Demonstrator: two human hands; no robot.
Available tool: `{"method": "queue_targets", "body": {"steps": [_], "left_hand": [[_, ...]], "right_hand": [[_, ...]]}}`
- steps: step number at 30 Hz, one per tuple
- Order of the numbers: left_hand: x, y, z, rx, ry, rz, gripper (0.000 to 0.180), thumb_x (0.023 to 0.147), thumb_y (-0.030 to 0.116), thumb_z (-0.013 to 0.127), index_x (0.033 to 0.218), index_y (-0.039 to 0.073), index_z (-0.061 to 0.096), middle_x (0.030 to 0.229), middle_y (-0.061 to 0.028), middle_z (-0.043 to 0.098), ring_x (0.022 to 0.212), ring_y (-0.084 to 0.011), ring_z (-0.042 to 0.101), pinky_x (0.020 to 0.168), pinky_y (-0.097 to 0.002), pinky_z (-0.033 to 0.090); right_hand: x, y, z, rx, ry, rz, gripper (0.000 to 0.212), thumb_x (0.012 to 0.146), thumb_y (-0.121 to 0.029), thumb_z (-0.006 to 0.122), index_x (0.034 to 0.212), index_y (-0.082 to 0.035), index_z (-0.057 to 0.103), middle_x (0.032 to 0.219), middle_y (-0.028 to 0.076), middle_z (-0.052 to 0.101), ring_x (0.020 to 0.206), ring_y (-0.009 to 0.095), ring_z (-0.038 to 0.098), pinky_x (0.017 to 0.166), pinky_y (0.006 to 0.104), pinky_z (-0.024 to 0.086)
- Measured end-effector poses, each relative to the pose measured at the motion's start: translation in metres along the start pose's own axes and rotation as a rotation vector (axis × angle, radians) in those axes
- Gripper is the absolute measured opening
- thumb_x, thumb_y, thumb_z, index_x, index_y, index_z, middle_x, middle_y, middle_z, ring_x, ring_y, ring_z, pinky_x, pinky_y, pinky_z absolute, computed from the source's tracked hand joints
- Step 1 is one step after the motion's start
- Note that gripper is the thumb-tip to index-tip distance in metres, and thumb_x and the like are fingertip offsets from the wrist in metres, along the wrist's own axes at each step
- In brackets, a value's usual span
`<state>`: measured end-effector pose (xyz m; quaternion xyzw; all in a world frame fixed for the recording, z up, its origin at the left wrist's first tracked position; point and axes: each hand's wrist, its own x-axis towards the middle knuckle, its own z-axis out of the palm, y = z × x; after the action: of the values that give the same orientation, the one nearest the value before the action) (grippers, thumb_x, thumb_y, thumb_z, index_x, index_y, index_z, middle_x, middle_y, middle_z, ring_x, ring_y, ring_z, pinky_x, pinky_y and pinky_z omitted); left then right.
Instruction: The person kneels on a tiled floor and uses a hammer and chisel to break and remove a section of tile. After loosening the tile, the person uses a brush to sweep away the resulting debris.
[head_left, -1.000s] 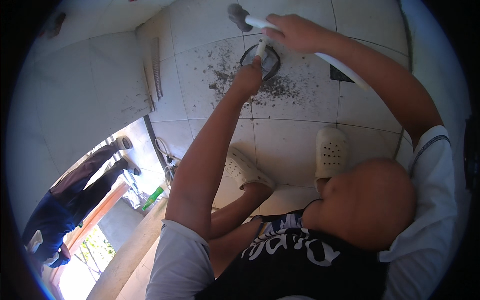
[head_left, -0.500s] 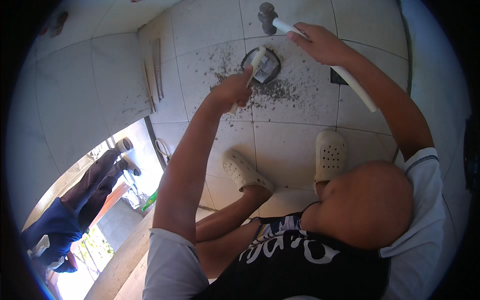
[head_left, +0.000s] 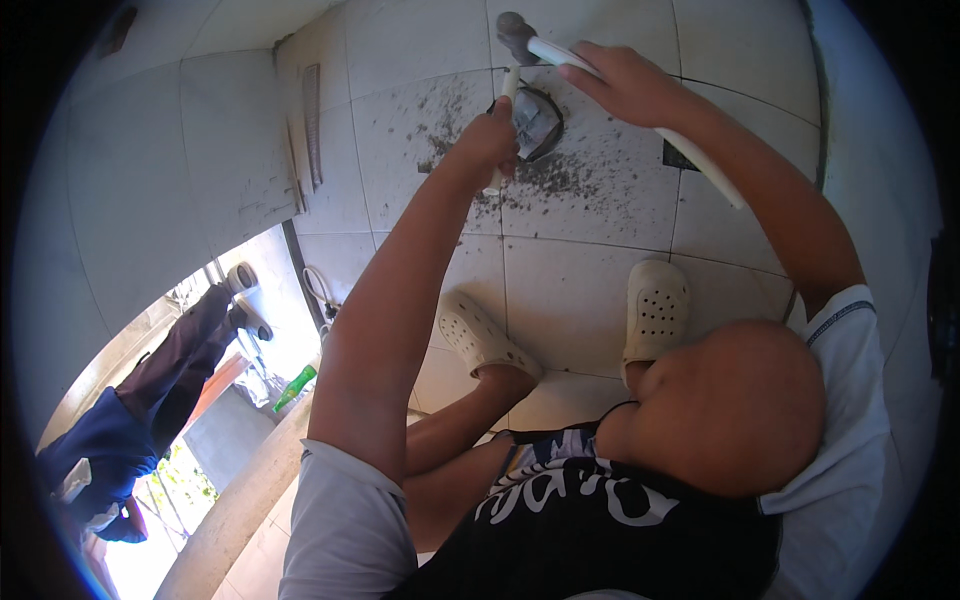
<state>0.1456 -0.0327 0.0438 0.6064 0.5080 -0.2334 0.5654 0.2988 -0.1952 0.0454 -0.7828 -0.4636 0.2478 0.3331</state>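
The left hand point(head_left: 487, 142) is near 12 o'clock of the view, with its grip closed around a thin white chisel-like rod point(head_left: 506, 95) that stands nearly upright, its lower end hidden by the fist. The right hand point(head_left: 628, 85) is just to the right, toward 1 o'clock, and its grip is clamped on the white handle of a hammer point(head_left: 560, 52); the grey metal head of the hammer is at the top edge of the view, just above the upper end of the rod, and I cannot tell if they touch. The long handle continues past the wrist toward 2 o'clock. Between the two hands, on the white tiled floor point(head_left: 580, 290), there is a round dark floor drain point(head_left: 538, 122), and the left hand covers its left part. Dark crumbs of debris point(head_left: 590, 190) are scattered on the tiles around the drain, mostly below it and to its left. A small dark square opening point(head_left: 682, 156) is in the floor to the right, partly hidden by the right forearm. Lower, near the centre, two cream perforated clogs point(head_left: 655, 310) rest on the tiles, well apart from the drain. At 8 o'clock another person in dark blue clothes point(head_left: 110, 440) is bent over outside, beside a green bottle point(head_left: 296, 387).
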Motion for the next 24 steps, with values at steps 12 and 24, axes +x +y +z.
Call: {"method": "queue_targets", "body": {"steps": [12,24], "left_hand": [[0.006,0.003,0.005,0.048,-0.006,-0.020,0.053,0.102,0.052,0.035,0.082,0.005,0.047,0.059,-0.0016,0.041,0.045,-0.0138,0.036,0.044,-0.0305,0.034],[0.005,0.011,-0.010,-0.095,-0.261,-0.132,0.047,0.102,0.049,0.037,0.084,0.005,0.044,0.059,0.0015,0.040,0.043,-0.0089,0.033,0.039,-0.0257,0.032]], "right_hand": [[0.061,-0.013,0.005,-0.290,-0.207,-0.121,0.036,0.101,-0.035,0.046,0.112,-0.001,0.056,0.075,0.016,0.062,0.064,0.028,0.061,0.062,0.0413,0.047],[0.038,-0.009,-0.001,-0.208,-0.206,0.034,0.040,0.101,-0.035,0.047,0.111,0.001,0.059,0.083,0.019,0.065,0.072,0.031,0.065,0.069,0.0425,0.049]]}}
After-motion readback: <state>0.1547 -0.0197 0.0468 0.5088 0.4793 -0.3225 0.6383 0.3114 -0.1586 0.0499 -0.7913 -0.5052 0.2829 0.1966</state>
